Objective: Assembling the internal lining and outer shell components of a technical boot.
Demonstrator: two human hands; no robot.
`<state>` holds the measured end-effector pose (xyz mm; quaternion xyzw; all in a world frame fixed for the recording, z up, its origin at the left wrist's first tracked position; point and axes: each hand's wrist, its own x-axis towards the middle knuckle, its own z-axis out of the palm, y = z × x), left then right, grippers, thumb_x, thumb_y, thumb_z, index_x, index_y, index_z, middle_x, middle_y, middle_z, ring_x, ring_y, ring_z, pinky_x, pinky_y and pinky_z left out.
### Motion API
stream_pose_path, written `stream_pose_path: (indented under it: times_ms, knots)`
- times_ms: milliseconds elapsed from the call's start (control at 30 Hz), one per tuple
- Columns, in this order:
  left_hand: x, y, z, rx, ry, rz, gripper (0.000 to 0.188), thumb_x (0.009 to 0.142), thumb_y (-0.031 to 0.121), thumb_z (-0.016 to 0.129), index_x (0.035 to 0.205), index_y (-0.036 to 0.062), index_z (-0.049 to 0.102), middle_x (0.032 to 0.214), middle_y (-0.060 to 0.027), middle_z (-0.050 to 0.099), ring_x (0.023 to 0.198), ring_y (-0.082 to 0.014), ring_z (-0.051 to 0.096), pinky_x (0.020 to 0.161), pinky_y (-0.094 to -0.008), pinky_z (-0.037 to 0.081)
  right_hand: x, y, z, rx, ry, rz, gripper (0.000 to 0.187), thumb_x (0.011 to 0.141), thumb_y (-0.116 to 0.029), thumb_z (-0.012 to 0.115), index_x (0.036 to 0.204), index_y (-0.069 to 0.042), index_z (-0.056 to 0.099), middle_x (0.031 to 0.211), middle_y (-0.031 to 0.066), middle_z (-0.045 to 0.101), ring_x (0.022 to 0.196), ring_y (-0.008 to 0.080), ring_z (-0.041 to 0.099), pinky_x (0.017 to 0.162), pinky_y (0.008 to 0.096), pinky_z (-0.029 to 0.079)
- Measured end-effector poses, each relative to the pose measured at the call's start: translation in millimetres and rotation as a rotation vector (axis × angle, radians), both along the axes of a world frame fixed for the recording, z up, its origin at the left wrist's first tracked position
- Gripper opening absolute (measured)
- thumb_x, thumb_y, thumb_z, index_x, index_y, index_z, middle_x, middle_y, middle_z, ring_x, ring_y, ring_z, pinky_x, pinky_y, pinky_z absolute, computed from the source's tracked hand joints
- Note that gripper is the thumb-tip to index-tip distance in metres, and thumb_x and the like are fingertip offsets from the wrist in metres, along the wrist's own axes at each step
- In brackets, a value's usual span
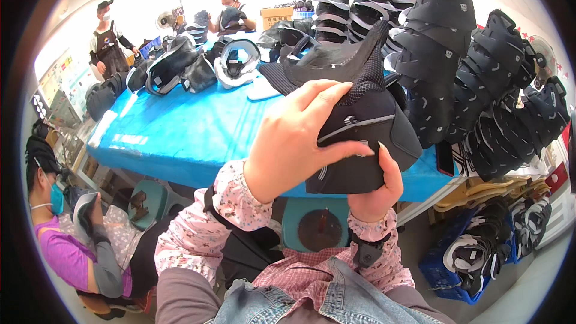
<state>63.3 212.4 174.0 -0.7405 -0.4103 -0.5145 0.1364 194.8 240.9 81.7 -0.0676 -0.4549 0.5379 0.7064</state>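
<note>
A black shoe upper (360, 117) is held up in front of me, over the near edge of the blue table. Its collar is dark mesh, and a small light mark shows on its side. My left hand (297, 132) grips it from the left, fingers on the mesh edge and thumb across the side panel. From below, my right hand (381, 186) holds the lower right part, its thumb pointing up near my left thumb. The right hand's other fingers are hidden behind the upper. Both forearms wear pink floral sleeves.
Tall stacks of black uppers (432, 54) stand on the right of the blue-covered table (174, 138); more pieces lie along its far side. A blue crate (441, 270) of uppers sits on the floor. A seated co-worker (78, 246) is at left; two people are farther back.
</note>
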Motion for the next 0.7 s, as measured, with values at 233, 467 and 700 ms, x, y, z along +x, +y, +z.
stream_pose_path:
  times_ms: [233,467,700]
  knots:
    - [-6,9,-4,-0.037,0.009,-0.017,0.053,0.058,0.025,0.082,0.100,0.0003,0.061,0.090,-0.0104,0.063,0.078,-0.0256,0.062,0.067,-0.0304,0.049,4,11,-3,-0.030,0.242,0.457,0.038,0.088,-0.019,0.039,0.115,0.007,0.049,0.111,0.0156,0.057,0.103,0.0228,0.056,0.088,0.0332,0.046]
    - [-27,19,16,-0.658,0.074,-0.273,0.044,0.065,0.033,0.077,0.075,-0.0032,0.054,0.061,-0.0135,0.053,0.054,-0.0223,0.050,0.053,-0.0315,0.040,20,26,-17,0.352,-0.411,-0.140,0.040,0.086,-0.016,0.041,0.118,0.009,0.047,0.114,0.0161,0.056,0.104,0.0238,0.055,0.091,0.0336,0.044]
    - [-26,1,18,0.109,0.210,-0.069,0.044,0.056,0.022,0.082,0.088,0.0013,0.060,0.078,-0.0067,0.059,0.071,-0.0265,0.055,0.069,-0.0365,0.044,1,13,1,0.256,-0.375,-0.098,0.044,0.086,-0.019,0.040,0.118,0.009,0.046,0.118,0.0166,0.053,0.107,0.0252,0.053,0.095,0.0356,0.041]
